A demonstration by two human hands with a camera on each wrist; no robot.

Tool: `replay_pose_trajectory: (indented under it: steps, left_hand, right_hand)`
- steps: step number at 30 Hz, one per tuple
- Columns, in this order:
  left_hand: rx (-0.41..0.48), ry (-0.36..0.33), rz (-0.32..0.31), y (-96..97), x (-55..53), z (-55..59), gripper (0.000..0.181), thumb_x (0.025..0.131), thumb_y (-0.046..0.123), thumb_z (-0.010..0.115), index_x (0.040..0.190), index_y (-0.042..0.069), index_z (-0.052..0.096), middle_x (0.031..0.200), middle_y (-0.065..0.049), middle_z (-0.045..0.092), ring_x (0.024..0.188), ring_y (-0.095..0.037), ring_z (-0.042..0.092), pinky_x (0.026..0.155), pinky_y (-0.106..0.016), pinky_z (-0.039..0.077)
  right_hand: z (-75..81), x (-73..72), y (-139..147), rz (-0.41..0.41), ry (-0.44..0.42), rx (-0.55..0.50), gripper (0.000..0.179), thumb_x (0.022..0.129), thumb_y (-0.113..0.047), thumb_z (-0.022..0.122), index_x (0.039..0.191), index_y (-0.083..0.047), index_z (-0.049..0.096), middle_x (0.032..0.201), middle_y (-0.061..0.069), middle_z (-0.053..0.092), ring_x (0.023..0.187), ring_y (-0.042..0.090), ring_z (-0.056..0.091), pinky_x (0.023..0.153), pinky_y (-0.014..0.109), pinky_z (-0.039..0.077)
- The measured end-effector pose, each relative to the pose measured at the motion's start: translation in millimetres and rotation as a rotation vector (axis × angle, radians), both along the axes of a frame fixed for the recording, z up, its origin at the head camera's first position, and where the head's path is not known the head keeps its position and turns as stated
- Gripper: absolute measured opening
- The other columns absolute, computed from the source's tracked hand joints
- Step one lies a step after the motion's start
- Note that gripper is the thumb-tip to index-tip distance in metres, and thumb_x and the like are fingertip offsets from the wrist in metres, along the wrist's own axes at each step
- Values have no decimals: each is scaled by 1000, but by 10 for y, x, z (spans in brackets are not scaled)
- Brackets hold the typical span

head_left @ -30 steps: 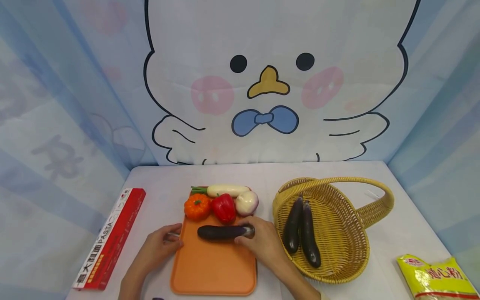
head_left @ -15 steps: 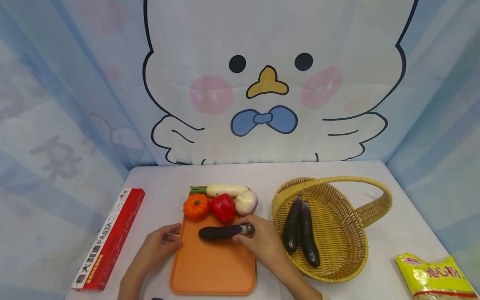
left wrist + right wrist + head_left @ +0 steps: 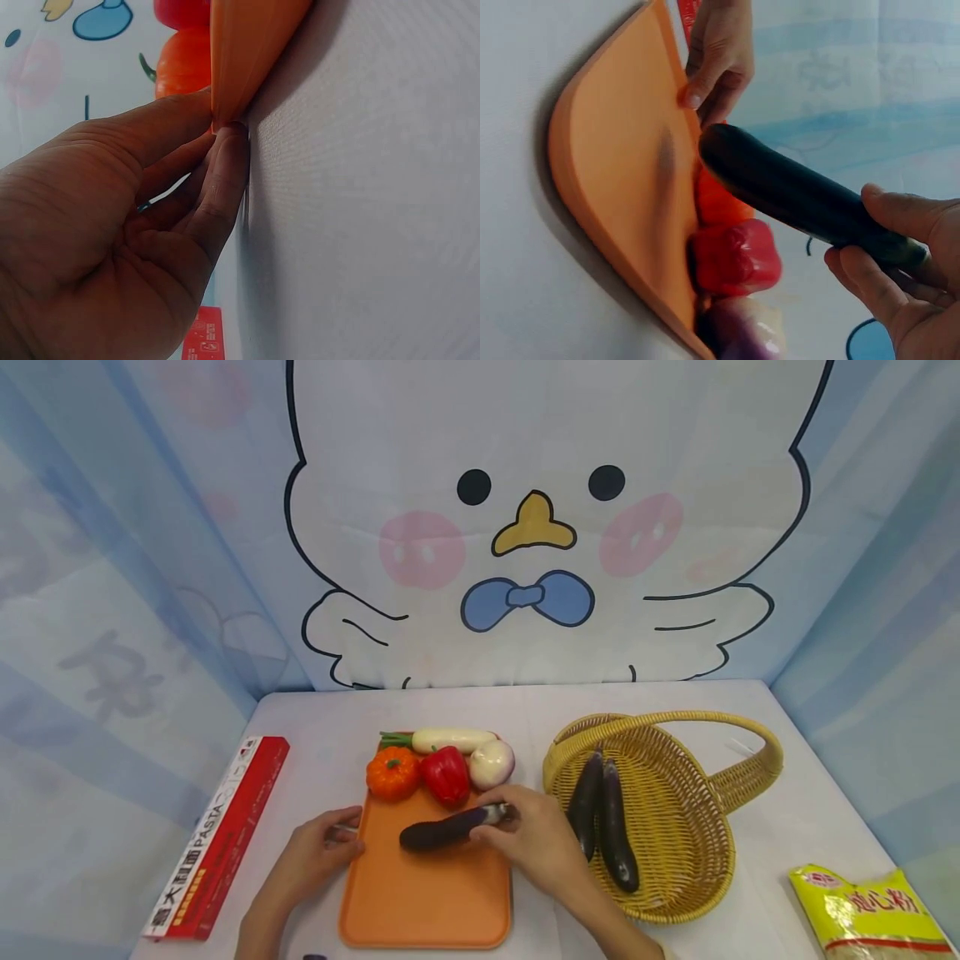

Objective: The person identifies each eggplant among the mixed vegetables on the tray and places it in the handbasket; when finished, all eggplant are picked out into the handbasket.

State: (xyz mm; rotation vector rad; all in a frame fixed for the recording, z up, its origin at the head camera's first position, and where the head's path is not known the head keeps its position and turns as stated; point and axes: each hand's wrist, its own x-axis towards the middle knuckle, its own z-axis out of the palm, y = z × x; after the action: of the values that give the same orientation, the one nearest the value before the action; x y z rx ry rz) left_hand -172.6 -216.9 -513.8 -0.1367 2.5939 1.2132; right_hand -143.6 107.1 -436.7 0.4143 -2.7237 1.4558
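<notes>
My right hand grips a dark purple eggplant near its pale stem end. The right wrist view shows this eggplant raised off the orange tray, a shadow beneath it. At the tray's left edge, my left hand pinches the rim, thumb on top and fingers below, as the left wrist view shows. Toward the far end of the tray lie an orange pumpkin, a red bell pepper, a purple-white onion and a white radish.
A wicker basket with a tall handle stands right of the tray, two eggplants inside. Far left lies a red pasta box. A yellow bag sits at the front right. A printed curtain rises behind the table.
The eggplant in my right hand has tilted, its stem end rising and its blunt end swinging slightly nearer me. My left hand stays at the tray's edge.
</notes>
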Motion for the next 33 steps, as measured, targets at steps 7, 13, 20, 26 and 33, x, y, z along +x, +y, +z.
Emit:
replay_pose_trajectory:
  steps: [7, 13, 20, 26, 33]
  left_hand:
    - [8, -9, 2, -2, -6, 1, 58, 85, 21, 80, 137, 11, 59, 116, -1, 65, 95, -16, 63, 86, -40, 56]
    - [6, -14, 4, 4, -5, 17, 58, 85, 21, 80, 138, 11, 58, 116, -1, 65, 95, -16, 63, 87, -40, 56]
    - [-1, -15, 5, -1, -5, 12, 57, 85, 21, 80, 137, 11, 59, 115, -1, 65, 94, -16, 63, 86, -40, 56]
    - [2, -12, 7, -10, -7, 9, 58, 84, 23, 80, 137, 12, 59, 115, -1, 66, 94, -16, 64, 86, -40, 56]
    - [31, -5, 1, -24, 6, 29, 58, 84, 22, 81, 136, 8, 59, 115, -3, 66, 94, -17, 65, 85, -39, 56]
  right_hand:
    - [180, 48, 166, 83, -88, -177, 31, 75, -22, 88, 102, -16, 72, 89, -6, 68, 81, 9, 70, 67, 26, 58]
    - [361, 122, 331, 143, -207, -260, 33, 76, -26, 87, 104, -16, 73, 95, 2, 69, 85, 16, 71, 71, 29, 59]
    - [504, 176, 506, 214, -235, -288, 32, 77, -22, 86, 105, -13, 72, 100, 6, 69, 88, 21, 72, 72, 32, 59]
    - [587, 110, 701, 279, -183, -216, 30, 78, -24, 86, 104, -15, 73, 102, 7, 68, 86, 21, 71, 72, 33, 59]
    - [746, 12, 1017, 362, -157, -92, 28, 81, -24, 83, 106, -19, 73, 105, 5, 67, 77, 21, 68, 69, 34, 59]
